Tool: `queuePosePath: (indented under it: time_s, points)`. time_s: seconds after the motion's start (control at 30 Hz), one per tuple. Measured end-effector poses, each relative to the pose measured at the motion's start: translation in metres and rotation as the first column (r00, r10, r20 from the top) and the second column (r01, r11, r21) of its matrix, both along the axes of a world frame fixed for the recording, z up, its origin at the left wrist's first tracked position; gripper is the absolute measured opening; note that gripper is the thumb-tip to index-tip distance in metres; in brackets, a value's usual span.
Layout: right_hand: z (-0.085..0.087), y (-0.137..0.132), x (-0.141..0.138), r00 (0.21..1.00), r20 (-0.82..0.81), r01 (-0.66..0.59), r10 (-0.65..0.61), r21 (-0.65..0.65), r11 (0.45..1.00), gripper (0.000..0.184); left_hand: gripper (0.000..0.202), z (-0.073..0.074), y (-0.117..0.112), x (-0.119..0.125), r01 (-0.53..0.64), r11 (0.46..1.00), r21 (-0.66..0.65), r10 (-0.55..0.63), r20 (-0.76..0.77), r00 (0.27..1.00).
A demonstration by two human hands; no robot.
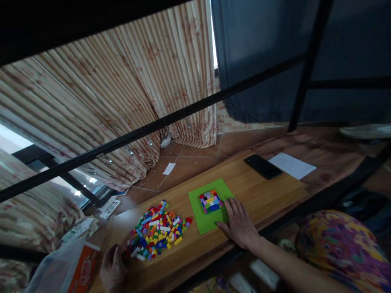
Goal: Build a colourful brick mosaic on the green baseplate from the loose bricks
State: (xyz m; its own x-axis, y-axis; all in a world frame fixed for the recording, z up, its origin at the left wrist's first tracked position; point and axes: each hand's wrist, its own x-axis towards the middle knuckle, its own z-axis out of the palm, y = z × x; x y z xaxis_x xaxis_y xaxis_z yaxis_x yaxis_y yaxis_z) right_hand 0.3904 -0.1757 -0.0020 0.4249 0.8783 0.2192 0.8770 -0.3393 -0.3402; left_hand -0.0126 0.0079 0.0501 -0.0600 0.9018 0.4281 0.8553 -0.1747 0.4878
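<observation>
A green baseplate lies flat on a wooden tabletop, with a small, multicoloured block of bricks near its middle. The person's right hand rests at the baseplate's right edge, palm down, fingers extended and thumb held apart. Left of the baseplate spreads a heap of loose bricks. At the heap's far side from the baseplate is the left hand, fingers curled; whether it pinches a brick cannot be told. Right of the baseplate lie a black phone and, farther out, white paper.
</observation>
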Motion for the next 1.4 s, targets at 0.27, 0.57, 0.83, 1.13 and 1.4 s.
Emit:
queuePosePath:
  time_s: [0.27, 0.57, 0.83, 1.13, 1.4]
  points:
    - [0.025, 0.004, 0.002, 0.999, 0.016, -0.039, 0.042, -0.164, 0.986, 0.081, 0.041, 0.042, -0.013, -0.002, -0.165, 0.986, -0.024, 0.166, 0.157, 0.974]
    - [0.054, 0.008, 0.015, 0.991, -0.057, -0.132, 0.121, -0.308, 0.942, 0.076, 0.051, 0.010, -0.101, 0.070, -0.011, 0.995, -0.103, 0.059, 0.470, 0.881]
    - [0.051, 0.007, 0.020, 0.986, -0.034, -0.163, 0.160, -0.291, 0.943, 0.073, 0.046, -0.022, -0.164, 0.136, 0.231, 0.959, -0.166, -0.092, 0.586, 0.805]
    - [0.000, -0.002, 0.026, 0.995, -0.008, -0.100, 0.100, -0.010, 0.995, 0.092, 0.032, -0.023, -0.187, 0.174, 0.394, 0.907, -0.145, -0.303, 0.424, 0.853]
    - [-0.004, -0.005, 0.037, 0.992, -0.028, -0.122, 0.124, 0.053, 0.991, 0.092, 0.032, -0.030, -0.182, 0.179, 0.385, 0.918, -0.099, -0.338, 0.313, 0.887]
